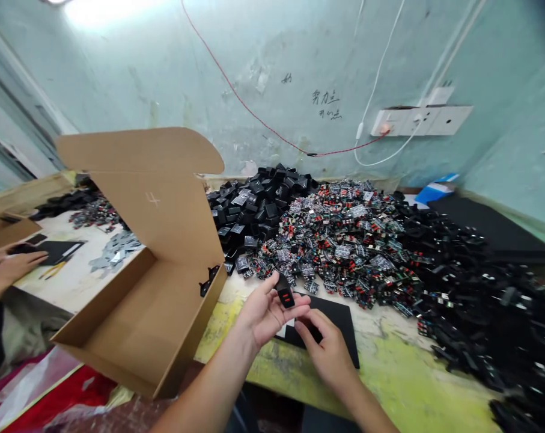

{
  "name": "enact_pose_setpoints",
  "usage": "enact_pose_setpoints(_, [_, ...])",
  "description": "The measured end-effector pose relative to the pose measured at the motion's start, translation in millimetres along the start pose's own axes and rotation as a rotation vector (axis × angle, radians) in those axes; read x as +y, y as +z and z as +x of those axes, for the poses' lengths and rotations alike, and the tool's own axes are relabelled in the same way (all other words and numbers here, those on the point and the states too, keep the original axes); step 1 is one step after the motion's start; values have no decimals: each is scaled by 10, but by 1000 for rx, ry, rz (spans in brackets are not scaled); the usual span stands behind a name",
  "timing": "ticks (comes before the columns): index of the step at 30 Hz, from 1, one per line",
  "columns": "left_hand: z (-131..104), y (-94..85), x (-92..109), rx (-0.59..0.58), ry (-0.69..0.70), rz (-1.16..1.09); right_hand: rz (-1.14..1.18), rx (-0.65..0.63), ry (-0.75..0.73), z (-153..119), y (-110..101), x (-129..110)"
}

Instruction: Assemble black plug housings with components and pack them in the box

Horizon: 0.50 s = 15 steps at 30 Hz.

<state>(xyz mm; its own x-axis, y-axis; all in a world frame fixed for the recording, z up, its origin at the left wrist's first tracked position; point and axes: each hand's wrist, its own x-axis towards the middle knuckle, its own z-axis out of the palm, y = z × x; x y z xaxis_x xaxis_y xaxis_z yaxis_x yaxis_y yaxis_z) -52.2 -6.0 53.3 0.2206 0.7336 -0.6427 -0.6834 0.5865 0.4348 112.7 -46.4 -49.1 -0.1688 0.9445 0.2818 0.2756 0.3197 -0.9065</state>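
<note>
My left hand (268, 313) is turned palm up, its thumb and fingers closed on a small black plastic charger (285, 296). The charger's end face shows two red USB ports. Beside it, my right hand (328, 349) has its thumb and fingers drawn together, close to my left fingertips. What the right fingers hold, if anything, is hidden. Under both hands lies a black mat (339, 322) with a white patch partly covered by the fingers. Behind them spreads a heap of small circuit boards (344, 234) with red parts.
An open cardboard box (119, 325) stands at left, lid raised. Black casings (254, 204) are piled behind, and black parts (502, 319) cover the right side. Black sheets (493, 228) lie at back right. Another person's hands (15, 264) work at far left. A power strip (423, 120) is on the wall.
</note>
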Motion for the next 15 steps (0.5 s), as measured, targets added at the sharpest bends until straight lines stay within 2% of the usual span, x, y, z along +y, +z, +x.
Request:
enact_pose_setpoints(2, [-66,-53,89,-40,-16,13,-8,-10,-9,-34,36,16])
enact_pose_setpoints(5, [-100,-121,187,-33,-10,12,-3,28,-20,-51,82,12])
enact_pose_setpoints(10, [-93,-142,204,-3,37,-20,-22,25,-54,-63,133,15])
enact_pose_setpoints(12, [-161,-166,241,-21,158,35,-46,1,-66,-103,135,53])
enact_pose_setpoints(14, [-301,-247,356,-19,392,163,-67,-11,-82,-166,119,104])
enact_pose_setpoints(15, [-394,-317,445,19,538,260,-76,-10,-92,-201,104,128])
